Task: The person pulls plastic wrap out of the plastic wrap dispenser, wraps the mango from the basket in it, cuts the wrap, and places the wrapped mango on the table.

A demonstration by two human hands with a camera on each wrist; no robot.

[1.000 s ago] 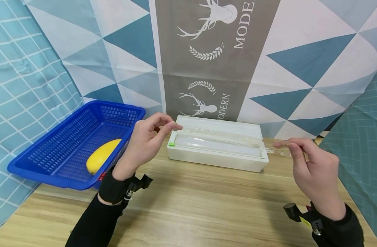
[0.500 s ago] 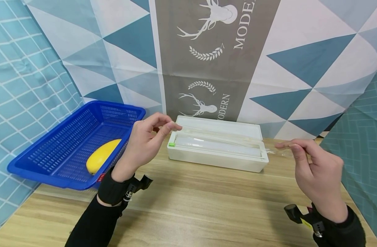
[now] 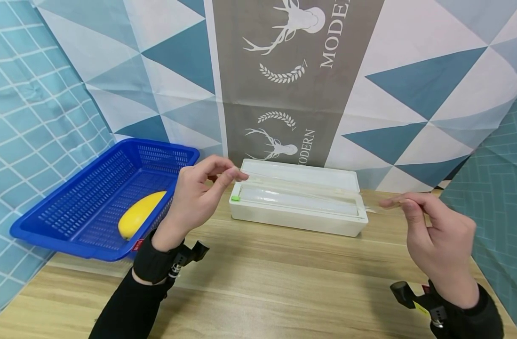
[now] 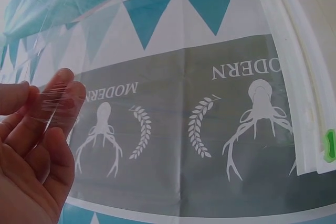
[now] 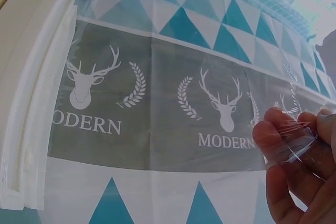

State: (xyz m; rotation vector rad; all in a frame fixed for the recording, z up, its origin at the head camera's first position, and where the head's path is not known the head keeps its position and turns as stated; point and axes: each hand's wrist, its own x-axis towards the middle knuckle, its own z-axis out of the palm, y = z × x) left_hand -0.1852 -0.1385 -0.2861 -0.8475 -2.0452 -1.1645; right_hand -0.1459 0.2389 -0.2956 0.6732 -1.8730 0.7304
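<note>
A thin sheet of clear cling film (image 3: 300, 184) is stretched between my two hands, above the white cling film box (image 3: 294, 223). My left hand (image 3: 196, 195) pinches its left corner between thumb and fingers, left of the box. Off the box's right end, my right hand (image 3: 442, 242) pinches the other corner. In both wrist views the film bunches into creases at the fingertips (image 4: 63, 80). The box lies with its lid (image 3: 300, 174) tipped back, and a whitish roll (image 3: 296, 200) shows inside.
At the left stands a blue plastic basket (image 3: 67, 202) holding a smooth yellow oval fruit (image 3: 139, 215). A green slider (image 3: 235, 198) sits at the box's left end. A patterned cloth (image 3: 258, 94) hangs behind the wooden table (image 3: 283, 282).
My right hand has drifted slightly right and toward me, drawing the film a bit tauter. My left hand has barely moved. The box and basket are where they were.
</note>
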